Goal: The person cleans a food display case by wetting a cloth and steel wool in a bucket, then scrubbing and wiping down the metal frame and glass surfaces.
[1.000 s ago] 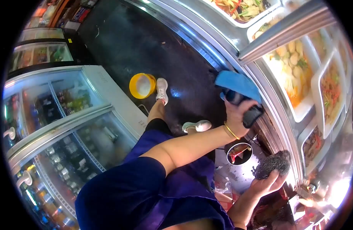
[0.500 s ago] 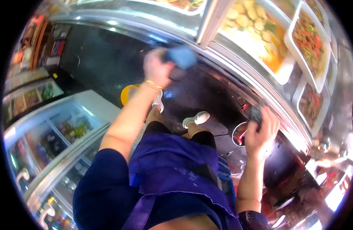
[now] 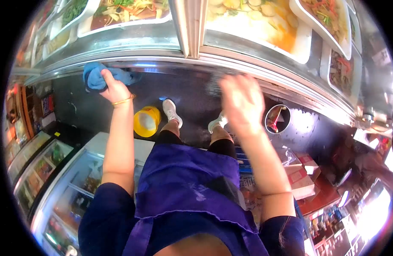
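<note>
My left hand (image 3: 115, 90) is closed around a bunched blue cloth (image 3: 95, 77), the thumb over it, by the lower metal edge of the display case (image 3: 132, 59). A loose end of the cloth trails to the right along that edge. Smeared by motion, my right hand (image 3: 244, 102) is curled at a grey scouring pad (image 3: 215, 82), which looks like steel wool. It is near the metal rail below the case's right pane; I cannot tell whether the pad touches the rail.
White trays of cooked food (image 3: 264, 30) stand behind the glass. On the floor are a yellow bucket (image 3: 147, 123) and a round metal container (image 3: 287, 118) with a red item inside. A glass-topped freezer (image 3: 72, 179) stands at left; cardboard boxes (image 3: 299, 183) lie at right.
My left hand has swung left with the blue cloth. My right hand has come left and up with the grey pad, toward the middle of the rail. The view has turned.
</note>
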The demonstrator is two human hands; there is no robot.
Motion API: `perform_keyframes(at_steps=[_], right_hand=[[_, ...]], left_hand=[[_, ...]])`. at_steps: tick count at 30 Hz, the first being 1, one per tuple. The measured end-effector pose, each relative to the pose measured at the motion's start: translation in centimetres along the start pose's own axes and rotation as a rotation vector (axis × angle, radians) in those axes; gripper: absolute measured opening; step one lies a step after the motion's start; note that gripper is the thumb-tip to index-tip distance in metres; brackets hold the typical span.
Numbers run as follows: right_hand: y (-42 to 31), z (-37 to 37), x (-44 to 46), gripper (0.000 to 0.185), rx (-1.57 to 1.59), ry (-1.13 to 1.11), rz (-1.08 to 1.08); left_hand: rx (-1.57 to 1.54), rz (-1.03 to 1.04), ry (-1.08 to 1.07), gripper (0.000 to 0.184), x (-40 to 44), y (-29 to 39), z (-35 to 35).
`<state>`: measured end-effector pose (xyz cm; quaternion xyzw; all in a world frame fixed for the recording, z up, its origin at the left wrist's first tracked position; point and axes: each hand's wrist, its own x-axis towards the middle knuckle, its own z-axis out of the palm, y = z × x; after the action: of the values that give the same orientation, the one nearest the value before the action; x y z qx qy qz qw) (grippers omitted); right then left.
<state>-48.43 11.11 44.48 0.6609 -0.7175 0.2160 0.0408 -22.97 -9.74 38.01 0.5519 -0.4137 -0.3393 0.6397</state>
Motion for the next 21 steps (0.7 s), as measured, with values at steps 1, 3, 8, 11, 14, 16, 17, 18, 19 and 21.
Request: perform_keyframes(at_steps=[1, 3, 8, 11, 14, 16, 17, 18, 19, 21], right_hand=[[1.6, -0.5, -1.3, 0.028, -0.059, 0.053, 0.031], [3.7, -2.0, -2.8, 0.032, -0.113, 0.19, 0.066], [-1.8, 2.1, -0.5, 0.043, -0.069, 0.228, 0.156], [-9.6, 6.4, 5.5, 0.025, 0.066, 0.189, 0.087], [-14.6, 8.2, 10.2, 0.029, 0.284, 0.162, 0.031], [-15.1, 9.1, 10.5, 0.028, 0.268, 0.194, -0.007], [-14.4, 8.7, 10.0, 0.027, 0.261, 0.173, -0.032], [-13.2, 7.9, 9.3, 0.026, 0.257, 0.154, -0.058], [-11.9, 6.4, 8.4, 0.026, 0.199, 0.031, 0.02], [-7.8, 3.3, 5.4, 0.026, 0.086, 0.012, 0.108]], left_hand=[[0.019, 0.006, -0.074, 0.04, 0.6, -1.2, -1.2], [0.001, 0.043, -0.097, 0.041, 0.4, -1.2, -1.3], [-0.036, 0.063, -0.1, 0.042, -0.4, -2.1, -1.6], [0.1, 0.199, -0.153, 0.038, -0.6, -1.9, -1.7], [-0.076, 0.1, -0.238, 0.037, 0.2, -2.4, -3.1], [0.008, 0.142, -0.229, 0.034, 0.3, -1.3, -3.3], [0.039, 0.164, -0.22, 0.03, 0.1, -1.1, -3.0], [0.071, 0.19, -0.208, 0.027, 0.5, -0.7, -3.1], [0.194, 0.277, -0.244, 0.025, 1.1, -1.5, -3.7], [0.274, 0.326, -0.256, 0.024, -0.8, 0.0, -2.3]])
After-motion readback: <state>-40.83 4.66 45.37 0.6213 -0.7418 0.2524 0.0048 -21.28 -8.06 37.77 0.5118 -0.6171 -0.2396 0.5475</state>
